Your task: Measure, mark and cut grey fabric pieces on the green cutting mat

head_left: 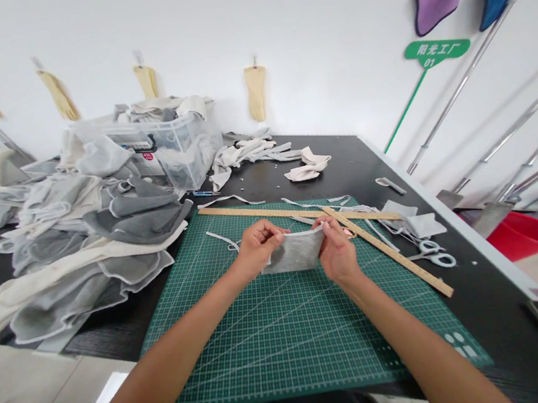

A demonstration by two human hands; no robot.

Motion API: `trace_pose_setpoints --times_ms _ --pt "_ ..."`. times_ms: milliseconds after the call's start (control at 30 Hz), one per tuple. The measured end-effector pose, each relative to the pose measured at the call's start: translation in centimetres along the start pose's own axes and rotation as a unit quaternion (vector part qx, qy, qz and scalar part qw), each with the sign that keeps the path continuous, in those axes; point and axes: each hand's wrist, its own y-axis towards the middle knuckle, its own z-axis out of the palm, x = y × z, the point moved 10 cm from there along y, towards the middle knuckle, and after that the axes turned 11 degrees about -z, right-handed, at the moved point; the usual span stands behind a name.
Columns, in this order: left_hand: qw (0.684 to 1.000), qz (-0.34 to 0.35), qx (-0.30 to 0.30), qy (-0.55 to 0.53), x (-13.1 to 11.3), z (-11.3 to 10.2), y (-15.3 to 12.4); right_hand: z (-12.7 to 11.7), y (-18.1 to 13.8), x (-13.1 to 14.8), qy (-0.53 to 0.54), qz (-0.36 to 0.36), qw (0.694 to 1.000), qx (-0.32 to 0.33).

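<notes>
A grey piece of fabric with a pale top edge is stretched between my two hands over the green cutting mat. My left hand pinches its upper left corner. At the upper right corner, my right hand grips the cloth between thumb and fingers. Just beyond the hands lie two wooden rulers, one long ruler running across the mat and another ruler slanting toward the right. White-handled scissors rest to the right, by some grey fabric scraps.
A large heap of grey and white cloth covers the table's left side. Behind it stands a clear plastic bin full of fabric. Cut strips and a pale cloth piece lie at the back. A red bucket is on the floor at right.
</notes>
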Motion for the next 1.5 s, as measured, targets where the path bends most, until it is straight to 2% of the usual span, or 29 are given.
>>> trace_pose_setpoints --times_ms 100,233,333,433,500,633,733,800,867,1033,1100,1367,1500 --pt "0.999 -0.026 -0.01 -0.021 0.8 -0.3 0.2 -0.2 0.0 -0.2 0.024 0.006 1.0 -0.005" --pt "0.999 -0.037 -0.039 0.004 1.2 -0.6 0.3 -0.2 0.0 -0.4 0.006 -0.004 1.0 0.007" --pt "0.999 -0.02 -0.004 0.044 0.5 0.5 -0.3 -0.2 -0.1 -0.5 -0.033 -0.023 0.999 0.02" --pt "0.992 0.027 0.048 0.118 -1.1 2.1 -1.4 -0.3 -0.3 -0.6 -0.075 -0.036 0.996 0.031" --pt "0.973 0.066 0.063 0.211 -2.0 3.0 -2.2 -0.5 -0.3 -0.5 -0.105 -0.046 0.993 0.032" --pt "0.898 0.1 0.031 0.428 -1.8 4.3 -3.1 -0.4 -0.3 -0.2 -0.13 -0.061 0.989 0.037" --pt "0.877 0.093 -0.004 0.471 -1.1 4.3 -3.0 0.0 -0.5 -0.3 -0.13 -0.061 0.988 0.053" --pt "0.89 0.078 -0.02 0.448 -0.7 3.7 -2.6 0.2 -0.7 -0.3 -0.14 -0.065 0.986 0.067" --pt "0.918 0.055 -0.024 0.392 -0.3 2.9 -1.9 0.2 -0.8 -0.1 -0.147 -0.071 0.984 0.068" --pt "0.965 -0.013 0.035 0.261 1.5 1.9 -0.4 0.0 -0.5 -0.1 -0.088 -0.057 0.993 0.051" --pt "0.977 -0.034 0.036 0.208 1.8 1.5 -0.1 0.2 -0.4 -0.1 -0.067 -0.048 0.995 0.048" --pt "0.994 -0.051 -0.031 0.089 1.0 -0.5 0.1 1.0 -0.6 -0.1 -0.021 -0.017 0.998 0.058" --pt "0.995 -0.024 -0.039 0.088 0.8 -0.7 0.1 1.0 -0.6 -0.1 -0.01 -0.02 0.998 0.051"
